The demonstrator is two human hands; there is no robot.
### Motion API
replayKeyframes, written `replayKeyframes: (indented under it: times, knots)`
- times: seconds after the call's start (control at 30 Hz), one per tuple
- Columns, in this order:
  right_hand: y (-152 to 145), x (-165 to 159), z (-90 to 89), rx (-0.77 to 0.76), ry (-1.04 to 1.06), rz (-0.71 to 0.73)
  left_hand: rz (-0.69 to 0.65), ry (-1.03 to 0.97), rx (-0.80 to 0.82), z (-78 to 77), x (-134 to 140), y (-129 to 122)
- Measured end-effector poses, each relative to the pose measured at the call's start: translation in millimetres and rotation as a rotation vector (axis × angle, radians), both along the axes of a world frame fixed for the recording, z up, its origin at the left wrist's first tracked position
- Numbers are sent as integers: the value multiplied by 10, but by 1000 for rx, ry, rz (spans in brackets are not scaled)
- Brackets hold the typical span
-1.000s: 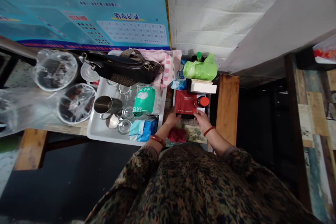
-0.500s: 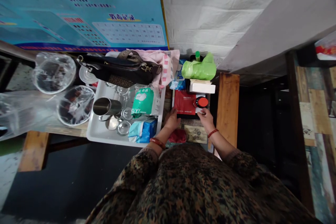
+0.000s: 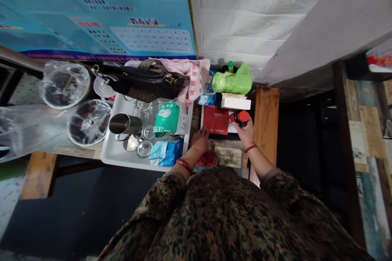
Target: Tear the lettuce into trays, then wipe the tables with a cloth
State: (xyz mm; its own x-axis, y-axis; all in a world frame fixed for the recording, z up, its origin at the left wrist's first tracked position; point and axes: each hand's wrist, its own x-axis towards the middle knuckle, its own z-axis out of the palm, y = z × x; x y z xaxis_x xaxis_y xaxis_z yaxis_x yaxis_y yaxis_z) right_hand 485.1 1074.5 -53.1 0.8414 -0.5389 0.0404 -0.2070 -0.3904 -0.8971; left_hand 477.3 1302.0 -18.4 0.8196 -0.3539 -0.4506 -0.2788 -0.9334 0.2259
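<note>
My right hand (image 3: pixel 246 132) is closed around a small dark bottle with a red cap (image 3: pixel 243 116), at the right end of a red booklet (image 3: pixel 215 120). White paper shows beneath the bottle, and a dark edge runs along the booklet's near side. At the booklet's near left corner lies my left hand (image 3: pixel 200 141), fingers stretched forward and holding nothing. Whether its fingertips press on the booklet or on the surface beside it, I cannot tell. A folded dark red cloth or pouch (image 3: pixel 208 159) sits just right of my left wrist.
Left of me, a white tray (image 3: pixel 105 147) holds a metal mug (image 3: pixel 124 125), glasses and tissue packs. A black handbag (image 3: pixel 147 81) lies behind. Two plastic-covered tubs (image 3: pixel 88 122) stand farther left. Behind the booklet are a white box (image 3: pixel 235 102) and a green packet (image 3: pixel 232 82).
My right hand has left the booklet's near edge and closed on the red-capped bottle, which has shifted slightly right. My left hand has stayed almost in place.
</note>
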Motion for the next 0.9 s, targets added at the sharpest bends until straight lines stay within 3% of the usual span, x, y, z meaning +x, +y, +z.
replayKeyframes:
  times: [0.17, 0.37, 0.53, 0.73, 0.9]
  knots:
    - [-123, -76, 106, 10, -4, -105, -3, 20, 1, -14, 4, -5]
    - [250, -111, 51, -41, -21, 105, 15, 66, -7, -56, -11, 31]
    - [716, 153, 67, -77, -81, 332, 15, 73, -13, -15, -56, 43]
    - [1065, 550, 80, -44, -53, 324, 15, 84, -35, 38, -125, 72]
    - [1110, 602, 78, -47, 36, 369, 37, 83, -57, 74, -197, 114]
